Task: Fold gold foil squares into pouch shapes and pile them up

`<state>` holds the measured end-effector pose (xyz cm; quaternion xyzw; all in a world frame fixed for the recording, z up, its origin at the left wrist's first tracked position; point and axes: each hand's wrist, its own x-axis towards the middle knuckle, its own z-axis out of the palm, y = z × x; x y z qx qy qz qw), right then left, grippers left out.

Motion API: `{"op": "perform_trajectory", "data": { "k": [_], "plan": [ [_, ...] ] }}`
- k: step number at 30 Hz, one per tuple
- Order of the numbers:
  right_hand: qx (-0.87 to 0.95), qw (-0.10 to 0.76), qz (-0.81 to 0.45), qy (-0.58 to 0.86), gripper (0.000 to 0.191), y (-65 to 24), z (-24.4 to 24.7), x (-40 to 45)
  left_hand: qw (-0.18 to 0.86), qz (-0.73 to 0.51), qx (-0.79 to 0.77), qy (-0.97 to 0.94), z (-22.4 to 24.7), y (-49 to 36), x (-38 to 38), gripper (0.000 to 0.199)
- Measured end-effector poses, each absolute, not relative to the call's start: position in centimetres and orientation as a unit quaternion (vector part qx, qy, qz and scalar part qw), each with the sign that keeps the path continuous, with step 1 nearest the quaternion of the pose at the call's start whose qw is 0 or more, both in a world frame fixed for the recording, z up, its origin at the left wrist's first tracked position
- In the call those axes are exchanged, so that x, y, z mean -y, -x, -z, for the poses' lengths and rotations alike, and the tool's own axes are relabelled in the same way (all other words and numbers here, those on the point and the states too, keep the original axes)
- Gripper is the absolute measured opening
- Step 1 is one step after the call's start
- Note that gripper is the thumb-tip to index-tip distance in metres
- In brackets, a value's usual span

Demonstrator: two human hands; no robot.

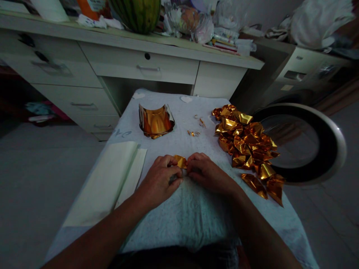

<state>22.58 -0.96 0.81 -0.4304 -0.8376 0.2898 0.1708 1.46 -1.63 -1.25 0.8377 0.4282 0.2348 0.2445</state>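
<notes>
Between my two hands, just above the middle of the cloth-covered table [179, 213], is a small piece of gold foil paper [181, 161]. My left hand [164, 179] pinches its left side between thumb and fingers. On its right side, the fingers of my right hand [206, 172] are closed on the same piece; the fingertips are partly hidden. A heap of folded gold foil pieces [244, 138] lies to the right. Beyond my hands sits a curved stack of gold foil sheets [155, 119]. Small gold scraps [193, 133] lie near the heap.
Pale folded paper [103, 183] lies along the table's left side. A white cabinet [168, 67] stands behind, its counter carrying a watermelon [137, 15] and plastic bags [190, 22]. At right, a washing machine's round door [333, 145] hangs open beside the table.
</notes>
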Motion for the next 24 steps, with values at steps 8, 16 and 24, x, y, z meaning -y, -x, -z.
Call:
{"op": "perform_trajectory", "data": {
  "k": [8, 16, 24],
  "plan": [
    [0.823, 0.198, -0.274, 0.457, 0.012, -21.9, -0.1, 0.8, 0.226, -0.236, -0.46, -0.825, 1.1, -2.4, 1.8, 0.008],
    [0.801, 0.233, -0.307, 0.459, 0.024, -22.2, 0.1, 0.7, 0.2, -0.235, -0.475, -0.824, 1.4, -2.8, 1.9, 0.005],
    [0.813, 0.225, -0.302, 0.445, 0.024, -22.4, 0.4, 0.3, 0.206, -0.243, -0.478, -0.819, 1.5, -2.9, 2.0, 0.004]
  ]
}}
